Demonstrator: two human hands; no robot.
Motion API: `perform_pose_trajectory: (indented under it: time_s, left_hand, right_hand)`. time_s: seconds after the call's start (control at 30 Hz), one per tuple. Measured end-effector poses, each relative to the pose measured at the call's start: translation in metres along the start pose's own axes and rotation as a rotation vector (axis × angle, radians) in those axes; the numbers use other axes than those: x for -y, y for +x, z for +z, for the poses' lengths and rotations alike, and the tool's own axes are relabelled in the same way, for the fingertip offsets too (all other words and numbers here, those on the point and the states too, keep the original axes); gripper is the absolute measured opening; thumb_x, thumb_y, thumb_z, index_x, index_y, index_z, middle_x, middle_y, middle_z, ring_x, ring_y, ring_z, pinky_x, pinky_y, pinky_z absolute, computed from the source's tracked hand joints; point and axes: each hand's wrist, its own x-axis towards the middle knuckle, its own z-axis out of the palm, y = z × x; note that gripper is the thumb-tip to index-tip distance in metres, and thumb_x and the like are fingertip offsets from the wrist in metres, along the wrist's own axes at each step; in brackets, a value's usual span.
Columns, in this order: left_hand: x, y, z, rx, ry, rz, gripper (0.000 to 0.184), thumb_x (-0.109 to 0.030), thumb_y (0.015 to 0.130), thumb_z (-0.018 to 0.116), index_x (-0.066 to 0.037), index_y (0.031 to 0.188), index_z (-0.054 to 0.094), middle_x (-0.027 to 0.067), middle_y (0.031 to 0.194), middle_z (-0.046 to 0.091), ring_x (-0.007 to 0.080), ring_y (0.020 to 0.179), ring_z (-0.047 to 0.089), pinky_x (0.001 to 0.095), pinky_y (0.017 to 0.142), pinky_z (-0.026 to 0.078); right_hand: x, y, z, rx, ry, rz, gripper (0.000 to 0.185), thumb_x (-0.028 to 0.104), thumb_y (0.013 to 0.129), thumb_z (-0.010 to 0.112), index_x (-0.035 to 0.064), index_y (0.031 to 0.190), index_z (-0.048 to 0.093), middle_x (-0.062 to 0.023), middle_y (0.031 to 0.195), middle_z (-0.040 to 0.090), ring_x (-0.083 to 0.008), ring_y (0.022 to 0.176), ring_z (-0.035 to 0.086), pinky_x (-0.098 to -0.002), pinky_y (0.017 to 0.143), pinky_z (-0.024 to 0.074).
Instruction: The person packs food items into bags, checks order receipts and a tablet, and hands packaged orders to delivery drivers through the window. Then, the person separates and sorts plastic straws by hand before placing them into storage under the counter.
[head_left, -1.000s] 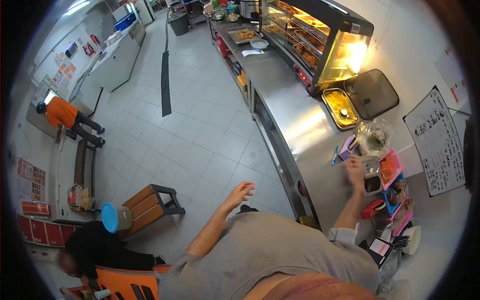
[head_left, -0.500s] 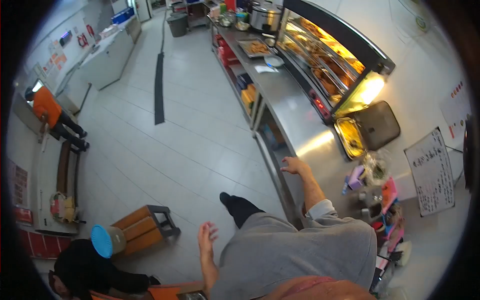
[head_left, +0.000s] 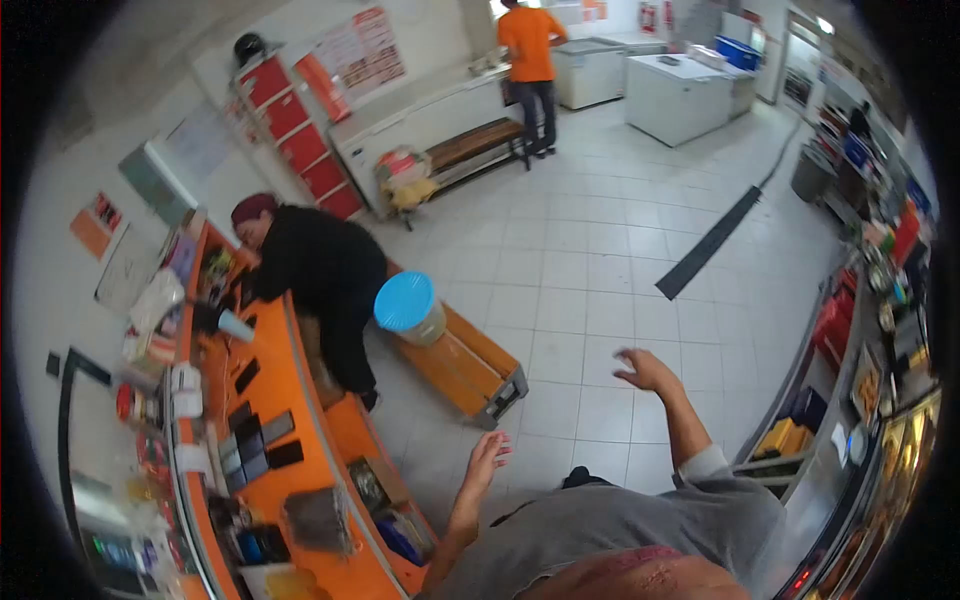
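My left hand [head_left: 486, 460] hangs in the air with nothing in it, its fingers loosely bent and apart. Just beyond it is the end of a low wooden bench [head_left: 455, 368] with grey legs. A tub with a blue lid [head_left: 405, 302] stands on that bench. Farther right, my right hand [head_left: 650, 371] is held out over the tiled floor [head_left: 600, 330], empty, thumb and fingers apart. Neither hand touches anything.
An orange counter [head_left: 290, 375] on the left carries several phones [head_left: 240, 440]; a person in black [head_left: 320, 280] leans on it. Another person in an orange shirt [head_left: 530, 45] stands at the back near white freezers [head_left: 680, 100]. A steel counter [head_left: 825, 455] runs along the right.
My view has swung left, so the food warmer has slid to the right edge and the orange counter has come into view. My right hand has moved from beside the steel counter to over the floor.
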Motion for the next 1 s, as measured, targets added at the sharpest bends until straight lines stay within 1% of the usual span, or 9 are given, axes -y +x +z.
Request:
perform_pose_trajectory:
  time_s: [0.1,0.2,0.23,0.37,0.43,0.63,0.73,0.87,1.0]
  left_hand:
    - [0.007,-0.023,-0.037,-0.152,-0.072,-0.028,0.037,-0.036,0.097,0.051,-0.010,0.124,0.052,0.0046,0.117,0.059,0.0168,0.099,0.059,0.0307,0.077,0.047]
    - [0.030,-0.050,-0.072,-0.361,-0.208,-0.058,0.044,-0.037,0.096,0.054,-0.007,0.127,0.050,0.0059,0.119,0.059,0.0178,0.098,0.060,0.0314,0.075,0.049]
    - [0.042,-0.058,-0.085,-0.406,-0.241,-0.008,0.045,-0.038,0.095,0.055,-0.006,0.127,0.051,0.0064,0.119,0.059,0.0177,0.098,0.060,0.0319,0.077,0.049]
    - [0.039,-0.111,-0.134,-0.594,-0.217,0.062,0.043,-0.041,0.096,0.051,-0.005,0.121,0.054,0.0054,0.114,0.060,0.0176,0.097,0.058,0.0325,0.082,0.047]
    - [0.024,-0.150,-0.156,-0.713,-0.230,0.143,0.044,-0.041,0.097,0.049,-0.005,0.122,0.053,0.0049,0.113,0.060,0.0170,0.096,0.058,0.0312,0.082,0.046]
    - [0.049,-0.218,-0.230,-1.132,-0.393,0.298,0.040,-0.036,0.097,0.049,-0.004,0.121,0.054,0.0071,0.112,0.060,0.0178,0.101,0.057,0.0321,0.083,0.046]
    - [0.070,-0.244,-0.253,-1.229,-0.305,0.394,0.036,-0.034,0.097,0.051,-0.008,0.122,0.053,0.0056,0.114,0.058,0.0176,0.103,0.056,0.0318,0.084,0.044]
    - [0.096,-0.247,-0.280,-1.487,-0.288,0.272,0.039,-0.034,0.094,0.056,-0.006,0.120,0.055,0.0085,0.114,0.059,0.0212,0.105,0.056,0.0340,0.088,0.044]
    - [0.081,-0.226,-0.303,-1.650,0.009,0.104,0.048,-0.041,0.088,0.062,-0.006,0.120,0.057,0.0172,0.123,0.053,0.0321,0.116,0.049,0.0434,0.100,0.035]
  right_hand:
    - [0.093,0.111,-0.031,-0.013,0.320,-0.249,0.050,0.031,0.084,0.068,0.0014,0.123,0.056,-0.0206,0.115,0.063,-0.0332,0.107,0.061,-0.0399,0.092,0.0470]
    - [0.205,0.180,-0.073,-0.935,0.531,-0.243,0.066,0.018,0.095,0.052,0.0067,0.150,0.017,-0.0143,0.154,0.023,-0.0280,0.143,0.020,-0.0384,0.114,0.0175]
    - [0.250,0.191,-0.086,-1.063,0.927,-0.342,0.059,0.036,0.102,0.034,0.0094,0.151,0.017,-0.0104,0.157,0.015,-0.0268,0.144,0.017,-0.0477,0.114,0.0184]
    - [0.381,0.204,-0.068,0.167,1.576,-1.012,0.086,0.071,0.090,0.027,0.0100,0.150,0.019,-0.0041,0.157,0.018,-0.0331,0.143,0.018,-0.0592,0.110,0.0220]
    - [0.467,0.188,-0.031,-0.476,1.506,-0.886,0.082,0.067,0.092,0.030,0.0073,0.148,0.025,-0.0125,0.150,0.033,-0.0378,0.136,0.032,-0.0575,0.103,0.0359]
    - [0.561,0.234,0.113,0.837,0.758,-0.773,0.055,0.038,0.093,0.050,-0.0032,0.130,0.049,-0.0157,0.106,0.067,-0.0135,0.066,0.061,-0.0264,0.053,0.0497]
    - [0.608,0.238,0.226,0.614,-0.248,-1.020,0.056,0.032,0.089,0.063,-0.0051,0.129,0.051,-0.0126,0.101,0.069,-0.0200,0.083,0.067,-0.0334,0.066,0.0538]
    - [0.688,0.201,0.332,1.250,0.298,-1.128,0.052,0.033,0.088,0.065,0.0014,0.129,0.053,-0.0166,0.106,0.066,-0.0236,0.103,0.064,-0.0325,0.086,0.0500]
    - [0.768,0.153,0.440,1.147,0.122,-1.522,0.039,0.024,0.087,0.067,0.0027,0.118,0.060,-0.0145,0.105,0.066,-0.0200,0.099,0.063,-0.0305,0.082,0.0499]
